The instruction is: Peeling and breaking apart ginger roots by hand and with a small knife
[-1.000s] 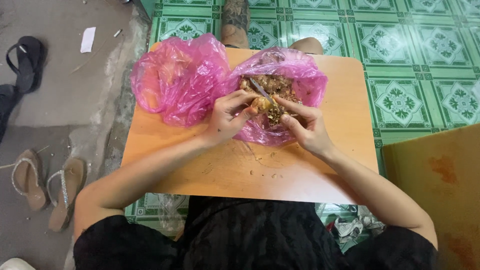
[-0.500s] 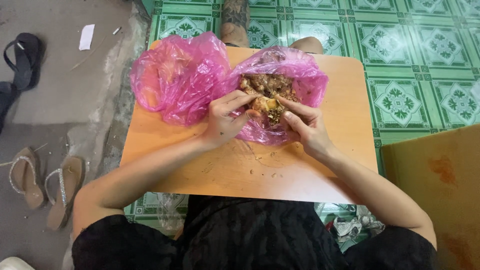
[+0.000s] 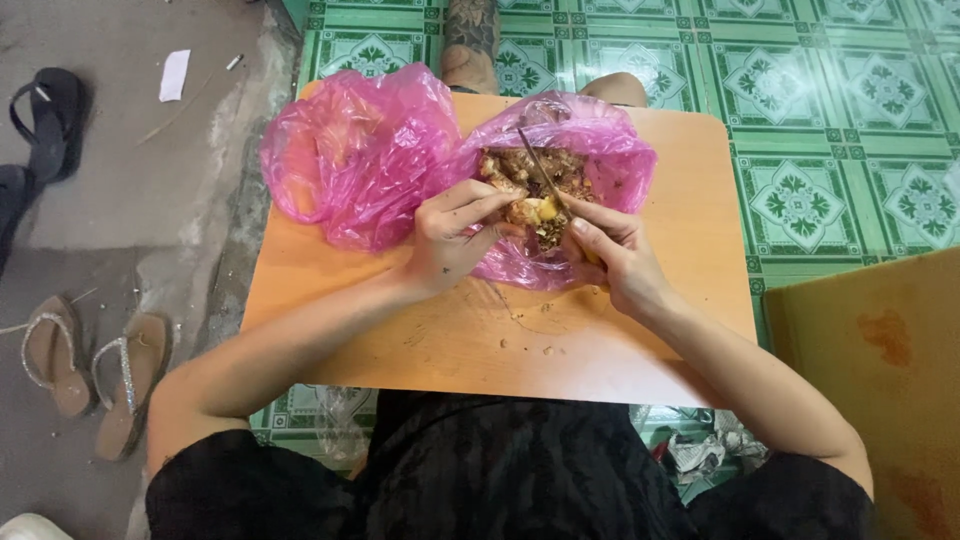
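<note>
My left hand point(image 3: 455, 235) pinches a small yellowish-brown piece point(image 3: 528, 210) over an open pink plastic bag point(image 3: 610, 165) full of brown scraps. In my right hand point(image 3: 615, 255) a thin knife point(image 3: 538, 165) points its blade up and away over the bag, close to the piece. A second pink plastic bag point(image 3: 350, 155), puffed up, lies to the left of the first. Both bags rest on a low orange wooden table point(image 3: 690, 300).
Small crumbs point(image 3: 525, 345) dot the table in front of my hands. Another person's tattooed leg point(image 3: 470, 40) stands beyond the far edge on green patterned tiles. Sandals point(image 3: 90, 370) and a black flip-flop point(image 3: 50, 120) lie on grey concrete at left. An orange board point(image 3: 880, 380) sits at right.
The knife blade has swung from lying across the piece to pointing up and away. My hands stay at the bag's mouth, working the same piece.
</note>
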